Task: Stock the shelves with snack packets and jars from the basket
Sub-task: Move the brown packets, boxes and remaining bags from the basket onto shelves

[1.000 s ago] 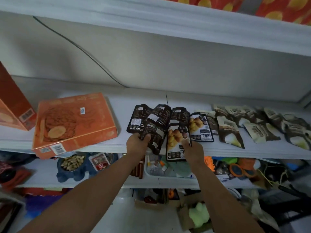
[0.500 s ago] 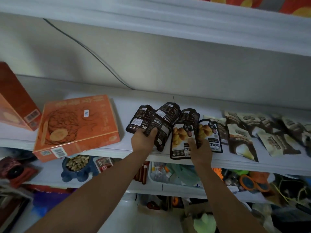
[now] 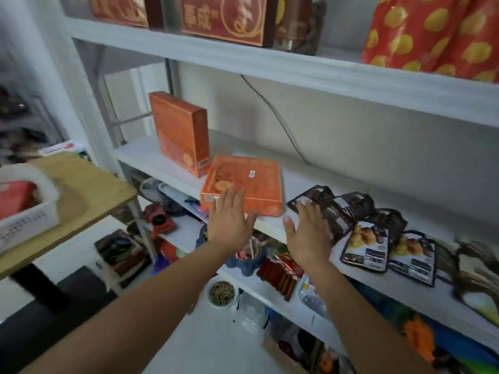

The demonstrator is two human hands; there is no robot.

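Hovering empty, fingers (image 3: 229, 197) straight, left hand (image 3: 229, 225) and right hand (image 3: 307, 236) near dark snack packets (image 3: 348, 211), labels illegible, white basket (image 3: 29, 220) at left holding red packet (image 3: 14, 198).

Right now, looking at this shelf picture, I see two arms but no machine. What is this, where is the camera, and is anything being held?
There is no machine here: these are a person's two bare arms. The one picture comes from a wide-angle camera worn on the person's head. It looks forward and down, so the arms reach in from the bottom edge. The left hand and the right hand are both open with fingers spread, and neither has a grip on anything. On the white shelf in front of them lies a flat orange box. An upright orange box stands behind it to the left, and dark snack packets lie to the right. At the far left a white basket sits on a wooden table; it is likely the basket the stock comes from.
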